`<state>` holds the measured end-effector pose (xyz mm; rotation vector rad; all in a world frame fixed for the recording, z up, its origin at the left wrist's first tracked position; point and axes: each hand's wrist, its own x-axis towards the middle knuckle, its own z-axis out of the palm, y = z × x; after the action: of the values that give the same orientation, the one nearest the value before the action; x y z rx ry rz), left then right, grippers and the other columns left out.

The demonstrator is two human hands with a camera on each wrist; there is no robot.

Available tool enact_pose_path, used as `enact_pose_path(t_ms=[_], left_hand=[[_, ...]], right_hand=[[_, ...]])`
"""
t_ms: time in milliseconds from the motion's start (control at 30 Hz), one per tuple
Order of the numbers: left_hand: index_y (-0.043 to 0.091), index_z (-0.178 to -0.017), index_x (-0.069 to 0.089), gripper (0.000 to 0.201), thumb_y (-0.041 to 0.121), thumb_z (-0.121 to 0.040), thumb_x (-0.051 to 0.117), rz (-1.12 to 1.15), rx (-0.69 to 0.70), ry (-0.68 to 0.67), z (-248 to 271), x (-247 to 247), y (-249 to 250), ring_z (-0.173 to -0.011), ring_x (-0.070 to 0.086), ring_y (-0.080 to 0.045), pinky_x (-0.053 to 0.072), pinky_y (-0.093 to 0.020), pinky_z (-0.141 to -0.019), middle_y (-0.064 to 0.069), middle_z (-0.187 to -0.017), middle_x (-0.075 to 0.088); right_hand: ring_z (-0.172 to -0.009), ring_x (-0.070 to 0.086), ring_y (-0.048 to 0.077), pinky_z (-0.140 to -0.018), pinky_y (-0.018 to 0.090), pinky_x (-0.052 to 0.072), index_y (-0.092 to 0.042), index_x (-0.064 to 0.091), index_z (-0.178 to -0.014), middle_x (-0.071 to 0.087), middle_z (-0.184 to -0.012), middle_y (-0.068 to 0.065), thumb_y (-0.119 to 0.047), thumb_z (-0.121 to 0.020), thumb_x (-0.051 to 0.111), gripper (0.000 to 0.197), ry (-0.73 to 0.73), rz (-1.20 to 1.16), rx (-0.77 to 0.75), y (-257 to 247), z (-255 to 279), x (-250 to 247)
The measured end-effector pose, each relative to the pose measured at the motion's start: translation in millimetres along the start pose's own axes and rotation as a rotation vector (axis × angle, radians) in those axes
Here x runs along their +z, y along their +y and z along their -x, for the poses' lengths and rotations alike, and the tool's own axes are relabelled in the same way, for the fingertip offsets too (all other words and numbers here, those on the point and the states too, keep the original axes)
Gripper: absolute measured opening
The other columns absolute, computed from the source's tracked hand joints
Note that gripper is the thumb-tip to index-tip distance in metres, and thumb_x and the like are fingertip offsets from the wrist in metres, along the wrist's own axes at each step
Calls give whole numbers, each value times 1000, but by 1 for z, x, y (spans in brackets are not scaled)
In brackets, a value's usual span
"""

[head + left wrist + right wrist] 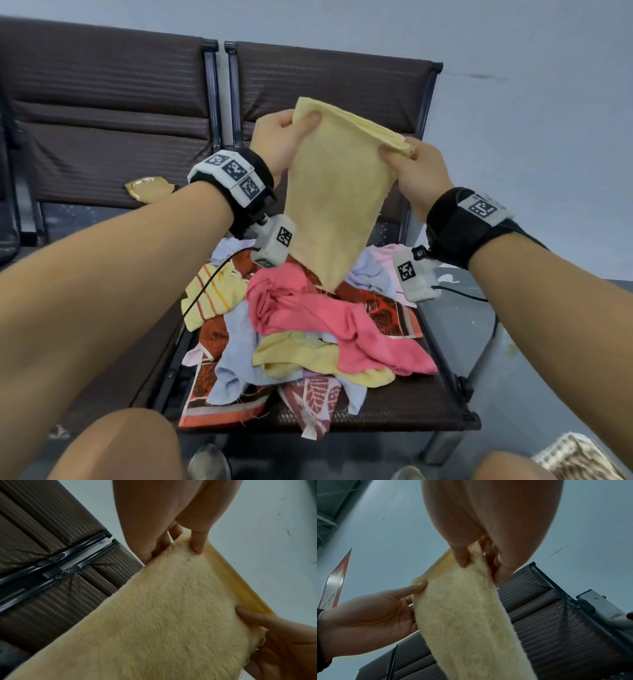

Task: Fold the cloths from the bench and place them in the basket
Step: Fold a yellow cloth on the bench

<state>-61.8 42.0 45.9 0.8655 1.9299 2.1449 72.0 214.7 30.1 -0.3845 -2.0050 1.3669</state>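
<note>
Left hand (279,138): thumb on the near face, fingers curled behind, pinching the upper left corner of the yellow cloth (337,192). Right hand (416,174): same pinch on the upper right corner, thumb in front, fingers behind. Both hands raised in front of the backrest, wrists banded with black straps carrying printed markers.

Yellow cloth: pale, fuzzy nap, terry-like. Top edge held taut between the two hands, showing several stacked layers, so already doubled over. Body hangs down and narrows to a point, its tip just above the pile. Wrist views confirm the plush surface (171,608) and a smoother, deeper-yellow band along the top edge (440,562).

Below: heap of loose cloths (308,329) on the right-hand seat of the bench (394,407) — pink, light blue, pale yellow, yellow striped, red-brown leaf print. All crumpled, overlapping.

Left seat: crumpled gold wrapper (149,192). Bottom right corner: a patterned item (575,459), partly cut off.
</note>
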Motion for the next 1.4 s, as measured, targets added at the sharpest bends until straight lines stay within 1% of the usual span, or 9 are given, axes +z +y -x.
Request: enact_pose_path(t_ms=[233, 400, 500, 633, 900, 1033, 1167, 1300, 1400], left_hand=[[-3, -113, 69, 24, 11, -95, 64, -162, -191, -182, 73, -25, -74, -87, 68, -21, 57, -37, -81, -20, -106, 70], [-1, -98, 68, 20, 18, -97, 62, -377, -542, -502, 141, -46, -129, -84, 63, -29, 54, -46, -78, -18, -95, 67], [-5, -114, 64, 28, 18, -98, 60, -415, -735, -663, 158, -46, -144, -86, 68, -31, 59, -45, -82, -17, -99, 71], [-2, -113, 65, 27, 18, -97, 58, -479, -840, -709, 152, -41, -155, -72, 70, -28, 59, -35, -70, -14, -89, 74], [12, -66, 53, 27, 14, -92, 57, -596, -461, -190, 113, -33, -207, -61, 45, -22, 35, -29, -56, -3, -62, 48], [0, -83, 66, 24, 20, -92, 56, -685, -386, -82, 87, -30, -226, -70, 48, -22, 36, -30, -63, -8, -72, 52], [19, -113, 68, 24, 25, -92, 58, -789, -385, -11, 80, -22, -236, -103, 63, -25, 49, -29, -85, -2, -105, 70], [18, -104, 63, 19, 20, -85, 66, -713, -152, 9, 93, -20, -226, -96, 63, -20, 50, -34, -88, 3, -102, 67], [22, -93, 67, 10, 24, -84, 71, -675, -108, -320, 124, -25, -220, -94, 65, -15, 52, -40, -91, 6, -95, 70]], right_hand=[[-80, 53, 19, -76, 35, 41, -3, 65, -90, 57, -83, 11, -13, -94, 60, 12, -240, 153, 97, 58, 52, 2], [-60, 60, 15, -55, 26, 48, -4, 63, -91, 61, -71, 5, -11, -96, 58, 10, -632, 250, 518, 117, 121, -3], [-53, 59, 13, -47, 22, 46, -6, 64, -90, 62, -66, 4, -10, -97, 57, 11, -829, 183, 740, 138, 148, -3], [-80, 56, 32, -62, 33, 42, 4, 63, -114, 60, -92, 21, -16, -95, 61, 27, -839, 150, 818, 156, 150, 2], [-88, 68, 33, -81, 41, 57, 1, 69, -92, 73, -94, 15, -19, -86, 65, 21, -316, 282, 477, 190, 98, 47], [-79, 58, 21, -78, 37, 50, -14, 65, -81, 64, -79, 1, -26, -89, 58, 16, -194, 382, 358, 202, 82, 65], [-97, 59, 15, -92, 30, 45, -18, 61, -114, 65, -104, -1, -24, -90, 64, 25, -101, 381, 145, 200, 84, 66], [-97, 63, 12, -93, 39, 50, -20, 71, -99, 70, -100, -7, -30, -86, 65, 16, -435, 518, -185, 189, 114, 58], [-115, 55, 16, -103, 37, 43, -22, 66, -121, 65, -122, -4, -51, -82, 66, 48, -765, 712, -276, 197, 135, 49]])
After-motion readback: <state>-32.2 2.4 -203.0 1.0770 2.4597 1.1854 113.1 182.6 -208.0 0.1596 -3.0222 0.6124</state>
